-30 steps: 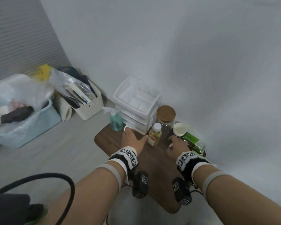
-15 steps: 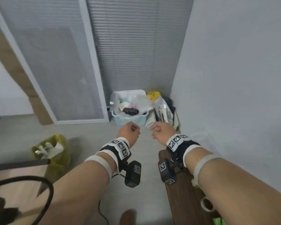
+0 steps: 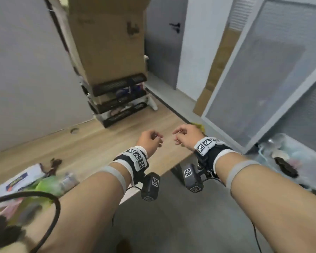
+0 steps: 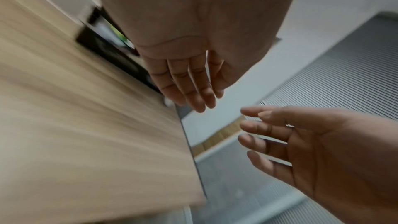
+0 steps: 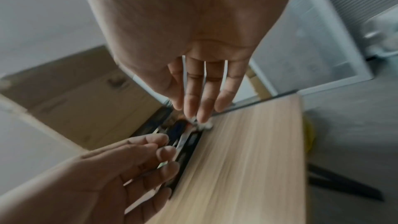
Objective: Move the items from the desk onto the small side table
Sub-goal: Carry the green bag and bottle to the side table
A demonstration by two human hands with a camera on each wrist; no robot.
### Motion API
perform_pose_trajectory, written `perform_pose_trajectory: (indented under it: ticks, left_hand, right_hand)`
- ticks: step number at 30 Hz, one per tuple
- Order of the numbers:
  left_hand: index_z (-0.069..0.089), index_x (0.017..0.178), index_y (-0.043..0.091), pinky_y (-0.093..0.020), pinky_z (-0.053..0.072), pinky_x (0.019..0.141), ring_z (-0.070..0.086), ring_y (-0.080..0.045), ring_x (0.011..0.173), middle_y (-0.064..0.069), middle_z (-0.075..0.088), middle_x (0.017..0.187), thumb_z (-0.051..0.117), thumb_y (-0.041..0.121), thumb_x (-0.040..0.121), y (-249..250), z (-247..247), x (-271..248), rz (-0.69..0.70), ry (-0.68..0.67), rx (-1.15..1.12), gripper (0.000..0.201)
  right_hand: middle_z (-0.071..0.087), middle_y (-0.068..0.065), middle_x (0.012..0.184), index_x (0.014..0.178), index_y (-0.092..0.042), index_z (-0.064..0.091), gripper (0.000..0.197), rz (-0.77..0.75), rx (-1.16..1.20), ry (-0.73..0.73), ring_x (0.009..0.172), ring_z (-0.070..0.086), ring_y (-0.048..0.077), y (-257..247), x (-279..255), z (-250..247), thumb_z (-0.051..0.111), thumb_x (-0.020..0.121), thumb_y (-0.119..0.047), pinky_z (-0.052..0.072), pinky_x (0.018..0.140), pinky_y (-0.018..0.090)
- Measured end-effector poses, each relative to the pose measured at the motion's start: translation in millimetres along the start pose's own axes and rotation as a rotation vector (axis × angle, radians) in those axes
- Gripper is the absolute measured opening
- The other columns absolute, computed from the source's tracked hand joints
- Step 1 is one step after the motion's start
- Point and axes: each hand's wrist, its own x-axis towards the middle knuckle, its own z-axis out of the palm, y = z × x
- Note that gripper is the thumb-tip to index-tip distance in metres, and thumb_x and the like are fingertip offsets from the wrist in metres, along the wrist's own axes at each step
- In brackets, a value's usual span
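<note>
Both hands hang empty over the right end of the light wooden desk (image 3: pixel 98 143). My left hand (image 3: pixel 151 140) and right hand (image 3: pixel 182 136) are a short gap apart, fingers loosely curled in the head view. The left wrist view shows the left hand (image 4: pixel 189 89) with relaxed fingers above the desk (image 4: pixel 86 125). In the right wrist view the right hand (image 5: pixel 200 94) is empty too. At the desk's near left lie blurred items: a white packet (image 3: pixel 20 179) and something green (image 3: pixel 49 185). The side table is out of view.
Stacked black trays (image 3: pixel 119 101) under a tall cardboard box (image 3: pixel 108 42) stand at the desk's far end by the wall. A clear plastic tub (image 3: pixel 290 161) sits on the floor at right. A black cable (image 3: pixel 51 212) loops at lower left.
The view has swung left from the side table and its bottles to the desk. Both hands have left the side table and now hang empty over the desk's end.
</note>
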Motion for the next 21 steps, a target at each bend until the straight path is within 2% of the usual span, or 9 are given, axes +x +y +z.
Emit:
perform_pose_trajectory:
  ticks: [3, 5, 7, 9, 11, 13, 16, 18, 21]
  left_hand:
    - [0.06, 0.075, 0.025, -0.024, 0.045, 0.062, 0.065, -0.018, 0.066, -0.003, 0.071, 0.078, 0.05, 0.002, 0.087, -53.2, -94.8, -16.0, -0.097, 0.165, -0.011, 0.028]
    - [0.06, 0.076, 0.026, -0.027, 0.047, 0.066, 0.067, -0.02, 0.069, 0.0, 0.071, 0.077, 0.052, 0.004, 0.085, -92.8, -155.6, -31.1, -0.177, 0.271, -0.006, 0.025]
    - [0.061, 0.077, 0.027, -0.033, 0.055, 0.071, 0.069, -0.024, 0.076, 0.003, 0.072, 0.079, 0.054, 0.009, 0.084, -137.3, -214.1, -48.3, -0.25, 0.376, 0.015, 0.021]
    - [0.063, 0.08, 0.028, -0.036, 0.057, 0.082, 0.069, -0.023, 0.084, 0.003, 0.074, 0.085, 0.058, 0.015, 0.084, -167.9, -257.5, -64.5, -0.304, 0.444, 0.076, 0.014]
    - [0.063, 0.083, 0.028, -0.031, 0.052, 0.087, 0.066, -0.019, 0.091, 0.002, 0.074, 0.094, 0.059, 0.015, 0.086, -195.4, -295.4, -79.5, -0.353, 0.522, 0.173, 0.014]
    - [0.065, 0.089, 0.032, -0.033, 0.049, 0.094, 0.063, -0.021, 0.102, 0.001, 0.072, 0.103, 0.058, 0.016, 0.084, -217.1, -325.6, -94.5, -0.378, 0.596, 0.271, 0.017]
    - [0.068, 0.105, 0.03, -0.043, 0.045, 0.102, 0.054, -0.025, 0.119, 0.002, 0.068, 0.117, 0.058, 0.028, 0.083, -244.4, -351.3, -114.9, -0.509, 0.529, 0.416, 0.025]
    - [0.065, 0.116, 0.033, -0.043, 0.044, 0.104, 0.052, -0.026, 0.125, 0.001, 0.064, 0.128, 0.055, 0.051, 0.074, -261.6, -363.2, -128.7, -0.629, 0.441, 0.456, 0.046]
    - [0.056, 0.129, 0.038, -0.043, 0.042, 0.107, 0.05, -0.029, 0.128, -0.002, 0.057, 0.136, 0.055, 0.077, 0.056, -278.7, -368.4, -145.1, -0.685, 0.277, 0.542, 0.083]
  right_hand:
    - [0.075, 0.006, 0.085, 0.091, -0.017, 0.068, 0.019, -0.093, -0.095, -0.187, 0.074, 0.074, 0.02, -53.2, 25.5, 89.0, 0.052, 0.085, -0.01, 0.058, 0.072, 0.033]
    - [0.074, 0.008, 0.085, 0.089, -0.017, 0.066, 0.015, -0.134, -0.167, -0.299, 0.072, 0.072, 0.021, -86.8, 39.4, 150.9, 0.054, 0.085, -0.008, 0.055, 0.065, 0.031]
    - [0.073, 0.008, 0.084, 0.086, -0.018, 0.065, 0.012, -0.175, -0.253, -0.421, 0.075, 0.071, 0.023, -115.7, 50.2, 217.3, 0.059, 0.084, -0.008, 0.051, 0.061, 0.026]
    - [0.07, 0.0, 0.081, 0.089, -0.022, 0.067, 0.01, -0.231, -0.366, -0.493, 0.084, 0.071, 0.022, -132.2, 56.4, 266.1, 0.066, 0.081, -0.016, 0.049, 0.067, 0.024]
    - [0.066, -0.004, 0.087, 0.1, -0.022, 0.065, 0.024, -0.281, -0.447, -0.558, 0.086, 0.066, 0.019, -142.8, 60.1, 313.5, 0.073, 0.077, -0.025, 0.046, 0.071, 0.023]
    - [0.062, -0.002, 0.099, 0.111, -0.023, 0.061, 0.042, -0.326, -0.504, -0.652, 0.086, 0.061, 0.018, -151.5, 57.7, 356.6, 0.077, 0.074, -0.032, 0.044, 0.072, 0.024]
    - [0.053, 0.004, 0.119, 0.127, -0.025, 0.051, 0.067, -0.378, -0.661, -0.762, 0.101, 0.058, 0.022, -153.9, 51.4, 401.2, 0.079, 0.068, -0.038, 0.049, 0.084, 0.03]
    - [0.046, 0.007, 0.127, 0.135, -0.025, 0.043, 0.08, -0.42, -0.782, -0.796, 0.113, 0.054, 0.027, -152.5, 47.7, 426.4, 0.08, 0.064, -0.037, 0.048, 0.094, 0.033]
    - [0.043, 0.009, 0.133, 0.14, -0.025, 0.038, 0.087, -0.479, -0.873, -0.792, 0.121, 0.049, 0.031, -146.4, 43.9, 449.3, 0.079, 0.064, -0.036, 0.045, 0.098, 0.036]
